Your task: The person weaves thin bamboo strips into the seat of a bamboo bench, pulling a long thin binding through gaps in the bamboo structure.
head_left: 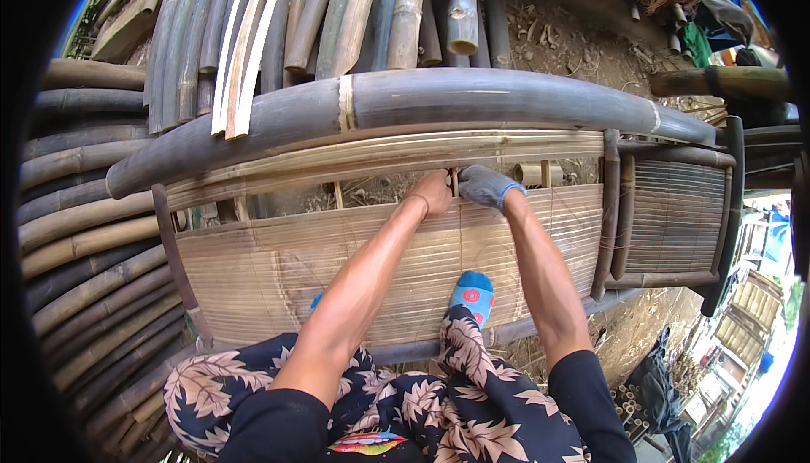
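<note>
A long bamboo bench frame lies before me, with a seat of thin split-bamboo slats (388,252) and a thick dark bamboo pole (472,100) along its far side. My bare left hand (432,191) is closed at the far edge of the slats, beside a narrow crosspiece (456,183) in the gap. On the other side of that crosspiece is my right hand (487,186), in a grey glove, its fingers curled downward. Both hands are almost touching. What their fingertips grip is hidden. A thin line of binding (461,239) runs across the slats toward me from there.
My foot in a blue patterned sock (474,294) rests on the slats. Bamboo poles (93,252) are piled at the left, and more poles and pale split strips (253,49) lie beyond the frame. A smaller slatted panel (675,210) adjoins at the right.
</note>
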The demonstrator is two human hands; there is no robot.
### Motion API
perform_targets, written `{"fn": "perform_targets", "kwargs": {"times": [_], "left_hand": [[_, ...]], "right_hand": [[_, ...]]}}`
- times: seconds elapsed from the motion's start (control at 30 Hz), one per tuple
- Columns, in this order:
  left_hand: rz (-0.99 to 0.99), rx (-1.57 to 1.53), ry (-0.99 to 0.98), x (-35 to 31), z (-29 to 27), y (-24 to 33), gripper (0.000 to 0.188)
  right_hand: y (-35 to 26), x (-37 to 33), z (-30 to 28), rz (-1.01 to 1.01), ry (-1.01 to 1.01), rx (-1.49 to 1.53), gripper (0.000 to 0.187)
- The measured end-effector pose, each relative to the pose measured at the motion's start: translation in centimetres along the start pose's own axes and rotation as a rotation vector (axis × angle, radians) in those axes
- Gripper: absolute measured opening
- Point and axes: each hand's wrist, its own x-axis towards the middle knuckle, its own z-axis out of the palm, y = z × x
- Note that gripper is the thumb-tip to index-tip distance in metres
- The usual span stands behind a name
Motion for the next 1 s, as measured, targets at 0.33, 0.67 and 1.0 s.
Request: {"fn": "perform_targets", "kwargs": {"times": [0.33, 0.67, 1.0], "left_hand": [[0.206, -0.726, -0.169, -4.8, -2.4, 1.9, 0.025], [0.100, -0.121, 0.397, -3.6, 0.4, 0.4, 0.026], [0.113, 0.272, 0.239, -4.6, 2.7, -0.8, 0.029]], "right_hand": [[-1.9, -8.5, 1.7, -0.238, 0.653, 0.332, 0.029], [14.0, -46.9, 3.5, 0.359, 1.578, 0.907, 0.017], [6.8, -22.9, 0.8, 0.282, 1.100, -0.374, 0.043]]}}
